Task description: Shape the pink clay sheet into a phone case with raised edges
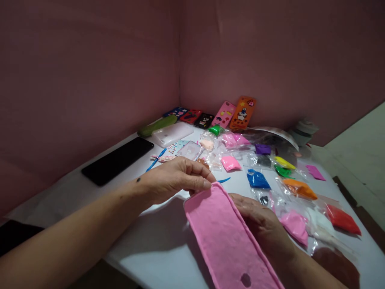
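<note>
A phone case covered in pink clay point(222, 228) is held up over the table's front part, tilted, with a raised rim along its edges and a dark round spot low down. My left hand point(180, 176) pinches its top edge, thumb on the rim and fingers behind. From the right side, my right hand point(261, 220) grips the case; most of its fingers are hidden behind it. Just beyond the case lies a blue modelling tool point(224, 180), partly covered by my left hand. A second blue tool point(156, 159) rests past my left wrist.
Bags of coloured clay, such as blue point(258, 179), orange point(300, 188) and red point(343, 220), spread over the right side of the white table point(150, 249). A black phone point(118, 160) lies at left. Decorated cases point(243, 113) stand against the pink wall point(270, 48).
</note>
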A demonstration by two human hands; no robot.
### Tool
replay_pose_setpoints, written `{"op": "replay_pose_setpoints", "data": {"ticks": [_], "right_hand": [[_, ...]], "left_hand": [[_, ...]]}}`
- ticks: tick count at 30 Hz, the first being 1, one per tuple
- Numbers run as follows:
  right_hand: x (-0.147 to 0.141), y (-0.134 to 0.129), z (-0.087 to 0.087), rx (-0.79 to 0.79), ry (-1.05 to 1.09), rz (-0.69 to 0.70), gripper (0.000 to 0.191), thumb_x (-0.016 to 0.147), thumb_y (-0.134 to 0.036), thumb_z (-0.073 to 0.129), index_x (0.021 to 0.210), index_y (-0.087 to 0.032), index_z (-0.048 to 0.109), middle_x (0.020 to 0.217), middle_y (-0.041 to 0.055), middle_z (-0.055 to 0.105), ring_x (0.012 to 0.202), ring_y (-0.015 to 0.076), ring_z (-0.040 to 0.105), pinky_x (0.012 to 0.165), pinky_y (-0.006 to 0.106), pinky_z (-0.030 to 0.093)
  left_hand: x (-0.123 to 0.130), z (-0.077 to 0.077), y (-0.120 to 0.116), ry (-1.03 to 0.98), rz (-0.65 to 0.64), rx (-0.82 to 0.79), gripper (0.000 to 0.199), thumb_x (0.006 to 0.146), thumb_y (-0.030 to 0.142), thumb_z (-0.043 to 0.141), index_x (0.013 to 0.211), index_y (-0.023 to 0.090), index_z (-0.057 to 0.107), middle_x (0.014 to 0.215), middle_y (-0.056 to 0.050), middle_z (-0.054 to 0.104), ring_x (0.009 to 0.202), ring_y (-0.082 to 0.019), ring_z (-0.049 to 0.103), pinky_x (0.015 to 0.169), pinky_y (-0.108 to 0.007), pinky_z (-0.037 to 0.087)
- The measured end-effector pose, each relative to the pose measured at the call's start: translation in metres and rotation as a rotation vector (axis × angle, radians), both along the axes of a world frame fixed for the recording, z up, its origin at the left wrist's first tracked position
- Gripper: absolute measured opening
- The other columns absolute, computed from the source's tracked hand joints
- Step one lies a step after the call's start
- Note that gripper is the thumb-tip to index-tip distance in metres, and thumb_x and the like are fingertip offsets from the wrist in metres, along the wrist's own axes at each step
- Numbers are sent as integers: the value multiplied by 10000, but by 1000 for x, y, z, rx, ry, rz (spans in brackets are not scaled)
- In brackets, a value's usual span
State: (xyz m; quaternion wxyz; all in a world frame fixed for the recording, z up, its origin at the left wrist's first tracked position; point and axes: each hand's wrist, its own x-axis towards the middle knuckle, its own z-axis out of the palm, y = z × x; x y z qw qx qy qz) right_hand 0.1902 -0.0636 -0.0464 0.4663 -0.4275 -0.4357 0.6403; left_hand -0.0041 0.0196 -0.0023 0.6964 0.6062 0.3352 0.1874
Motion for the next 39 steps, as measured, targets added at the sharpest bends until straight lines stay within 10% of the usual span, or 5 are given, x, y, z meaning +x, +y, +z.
{"op": "replay_pose_setpoints", "data": {"ticks": [11,39], "right_hand": [[-1,0,-1,-42,83,-1,197,748,-332,692,670,-154,663,670,43,555,678,183,494,615,293,417],[-12,-2,-2,-233,410,86,232,722,-323,724,747,-127,602,687,18,505,620,114,451,636,236,378]], "left_hand": [[1,-1,-1,5,55,69,174,774,327,675,819,166,724,744,-5,603,658,-98,500,617,-205,407],[11,-13,-14,152,261,1232,108,837,156,569,772,178,653,808,-48,715,787,-143,662,736,-240,496]]}}
